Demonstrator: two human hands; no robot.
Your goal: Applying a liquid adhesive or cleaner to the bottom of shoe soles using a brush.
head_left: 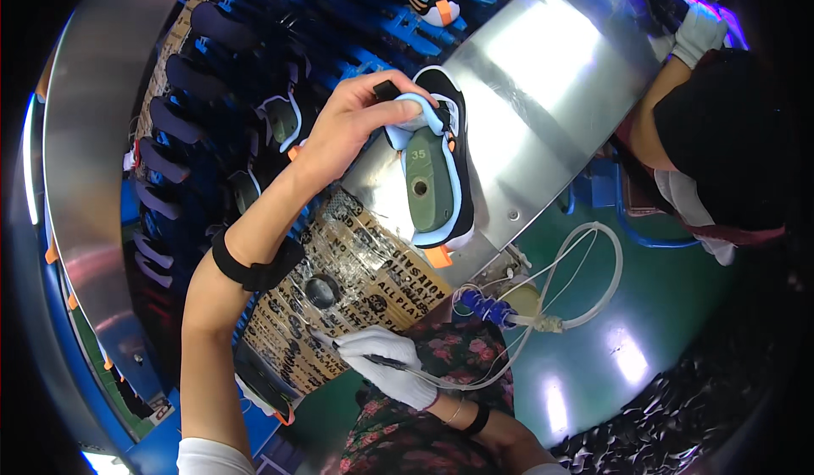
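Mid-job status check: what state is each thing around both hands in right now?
Left hand: bare, pinching the flap
Light-blue flap: held between thumb and fingers
Dark shoe: on the metal surface, opening facing up
Green form: seated inside the shoe
Right hand: white-gloved, closed on the tool
Pen-like tool: gripped, apart from the shoe
Blue coil: wound
Clear hose: looped

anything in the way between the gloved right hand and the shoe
Nothing visible stands between the gloved right hand and the shoe. The dark round piece on the printed covering sits to the left of that path.
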